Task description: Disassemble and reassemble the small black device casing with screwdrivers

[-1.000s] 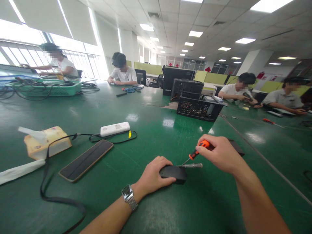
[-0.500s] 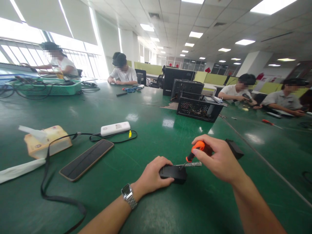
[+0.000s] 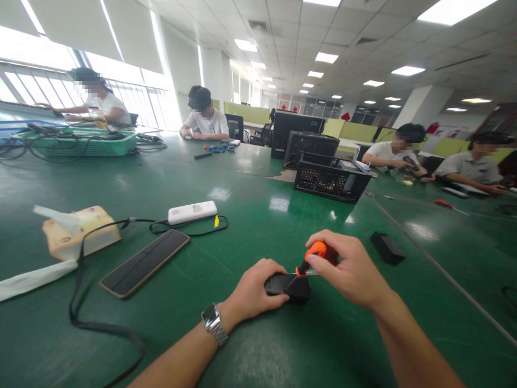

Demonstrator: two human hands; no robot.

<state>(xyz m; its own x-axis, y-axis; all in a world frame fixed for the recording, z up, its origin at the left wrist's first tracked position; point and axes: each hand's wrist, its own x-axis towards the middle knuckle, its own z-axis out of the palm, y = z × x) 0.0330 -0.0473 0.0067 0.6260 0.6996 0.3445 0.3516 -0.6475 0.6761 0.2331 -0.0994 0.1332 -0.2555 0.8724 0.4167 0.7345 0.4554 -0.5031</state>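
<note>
My left hand [image 3: 258, 288], with a watch on its wrist, grips the left end of a black box [image 3: 297, 289] lying on the green table [image 3: 242, 345]. An orange and black screwdriver [image 3: 315, 252] is held in my right hand [image 3: 349, 264], tilted, with its shaft over the top of the box. Whether the tip touches the box is too small to tell. Behind the screwdriver a bit of a clear strip shows, mostly hidden by my right hand. A second black block [image 3: 386, 248] lies to the right.
On the left are a phone [image 3: 145, 263], a tissue pack [image 3: 86, 237], a white device [image 3: 192, 212] and a black strap [image 3: 76, 280]. Farther back stand a green basket [image 3: 92, 144] and a black computer case [image 3: 331, 180]. Several people sit around the table.
My right hand and the screwdriver have moved left along the box, covering most of the clear strip. The second black block is now fully uncovered. My left hand has stayed on the box.
</note>
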